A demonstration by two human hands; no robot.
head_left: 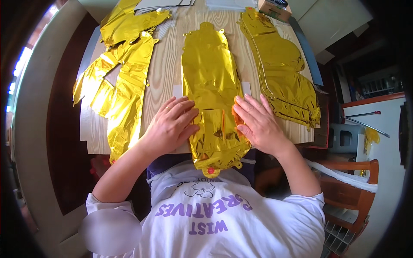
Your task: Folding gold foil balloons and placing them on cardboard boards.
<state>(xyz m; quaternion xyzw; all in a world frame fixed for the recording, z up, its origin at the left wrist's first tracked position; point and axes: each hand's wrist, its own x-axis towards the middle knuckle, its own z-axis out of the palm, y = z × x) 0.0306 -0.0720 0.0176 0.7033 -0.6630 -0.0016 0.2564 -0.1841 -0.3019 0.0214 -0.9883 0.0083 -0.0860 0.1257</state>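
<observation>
At the near edge of the table (167, 64), the right hand (260, 122) partly covered an orange patch (237, 117); whether it was a thing or a reflection could not be told. The middle foil balloon (208, 73) partly hid white card (177, 90) on the table. At the table's far side, the upper edge cut off the grey sheets (163, 3) and the dark thing on a box (273, 10). On the person's side of the table, a blurred oval (109, 232) covered part of the left sleeve (98, 201).
</observation>
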